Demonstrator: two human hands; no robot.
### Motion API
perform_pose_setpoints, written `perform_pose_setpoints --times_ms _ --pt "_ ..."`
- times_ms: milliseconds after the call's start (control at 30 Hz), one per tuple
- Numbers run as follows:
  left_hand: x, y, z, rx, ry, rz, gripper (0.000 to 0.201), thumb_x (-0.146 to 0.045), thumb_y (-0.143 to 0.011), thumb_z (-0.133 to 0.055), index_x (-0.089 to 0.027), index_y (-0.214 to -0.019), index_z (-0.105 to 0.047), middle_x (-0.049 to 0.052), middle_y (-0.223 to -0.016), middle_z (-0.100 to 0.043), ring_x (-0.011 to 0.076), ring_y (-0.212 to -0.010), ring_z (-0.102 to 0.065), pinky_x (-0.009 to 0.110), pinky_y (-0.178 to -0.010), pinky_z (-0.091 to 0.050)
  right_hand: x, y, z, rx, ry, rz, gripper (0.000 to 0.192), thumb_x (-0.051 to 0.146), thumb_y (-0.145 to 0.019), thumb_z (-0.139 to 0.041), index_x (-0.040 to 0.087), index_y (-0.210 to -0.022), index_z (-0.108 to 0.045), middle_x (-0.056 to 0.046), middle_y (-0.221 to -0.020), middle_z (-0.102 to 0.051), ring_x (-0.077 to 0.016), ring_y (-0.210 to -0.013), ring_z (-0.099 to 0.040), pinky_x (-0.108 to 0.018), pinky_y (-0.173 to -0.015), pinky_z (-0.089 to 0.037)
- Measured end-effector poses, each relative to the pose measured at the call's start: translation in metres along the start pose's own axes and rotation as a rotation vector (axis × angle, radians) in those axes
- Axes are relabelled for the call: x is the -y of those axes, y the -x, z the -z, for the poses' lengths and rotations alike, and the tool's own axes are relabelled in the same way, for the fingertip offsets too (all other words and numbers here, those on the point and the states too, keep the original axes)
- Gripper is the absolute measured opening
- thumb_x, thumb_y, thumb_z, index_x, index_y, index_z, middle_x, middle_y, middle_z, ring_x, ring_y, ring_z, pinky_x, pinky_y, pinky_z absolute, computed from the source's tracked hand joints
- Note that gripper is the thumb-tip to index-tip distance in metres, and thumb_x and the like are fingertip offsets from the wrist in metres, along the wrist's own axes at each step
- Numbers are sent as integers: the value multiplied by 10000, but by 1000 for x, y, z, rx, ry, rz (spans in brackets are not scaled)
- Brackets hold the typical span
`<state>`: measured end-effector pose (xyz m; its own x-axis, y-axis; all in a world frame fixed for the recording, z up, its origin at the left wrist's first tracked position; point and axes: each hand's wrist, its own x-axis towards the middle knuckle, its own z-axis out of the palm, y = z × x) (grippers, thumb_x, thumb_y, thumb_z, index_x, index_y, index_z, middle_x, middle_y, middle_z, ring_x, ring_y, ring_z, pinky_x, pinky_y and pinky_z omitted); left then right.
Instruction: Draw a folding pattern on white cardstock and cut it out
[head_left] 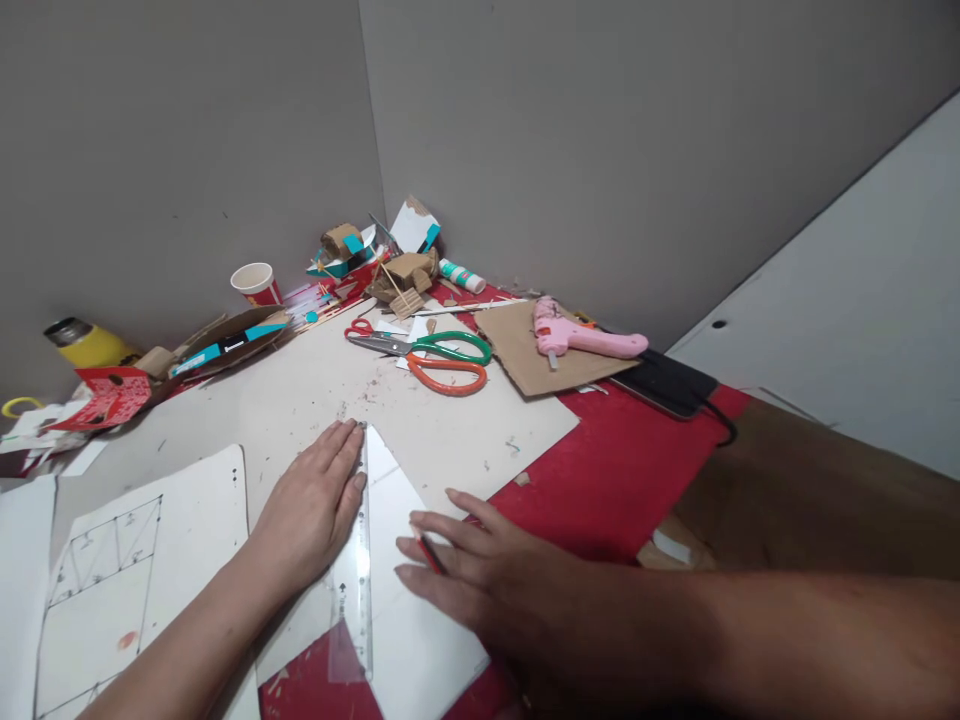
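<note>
Plain grey walls [600,130] meet in a corner; brown floor [817,480], perhaps wood

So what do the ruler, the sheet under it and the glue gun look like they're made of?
Ruler: clear plastic, probably; the sheet and red surface show through it, under the left hand. Sheet: matte white paper or thin card; I can't tell which. Glue gun: pink plastic by its smooth moulded look.

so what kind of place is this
Probably a home craft corner: a pink glue gun, scissors and cardboard scraps lie about, while the left hand presses a clear ruler.
</note>
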<state>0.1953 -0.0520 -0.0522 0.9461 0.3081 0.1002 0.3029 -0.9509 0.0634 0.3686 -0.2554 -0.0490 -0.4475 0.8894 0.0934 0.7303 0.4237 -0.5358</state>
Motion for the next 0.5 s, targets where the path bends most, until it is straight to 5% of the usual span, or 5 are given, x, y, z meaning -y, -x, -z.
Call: perform_pose_setpoints --times_ms 233,400,500 --pt "-2 2 6 -33 -72 35 465 -338 -992 -344 -127 -1388 -468 162 -1452 -514 331 -1297 -493 534 -1024 -451 1 -3 0 -8 185 111 387 227 -997 -435 98 -1358 -490 -190 -1327 -602 -275 -1297 -493 -530 -1123 -339" --pt "-6 4 15 -30 -128 83 434 -346 -990 -355 -116 -1312 -532 178 -1335 -590 334 -1152 -563 514 -928 -499 -31 16 24 24 478 298 340 114 -1000 -358 97 -1267 -567 -184 -1248 -653 -285 -1110 -629 -528 -984 -495" --pt "-10 6 22 -23 -142 113 399 -350 -990 -352 -132 -1236 -578 163 -1152 -656 322 -1024 -609 496 -832 -538 -57 26 43 -108 587 359 285 74 -989 -395 70 -1144 -634 -198 -1145 -700 -267 -1060 -668 -484 -962 -524"
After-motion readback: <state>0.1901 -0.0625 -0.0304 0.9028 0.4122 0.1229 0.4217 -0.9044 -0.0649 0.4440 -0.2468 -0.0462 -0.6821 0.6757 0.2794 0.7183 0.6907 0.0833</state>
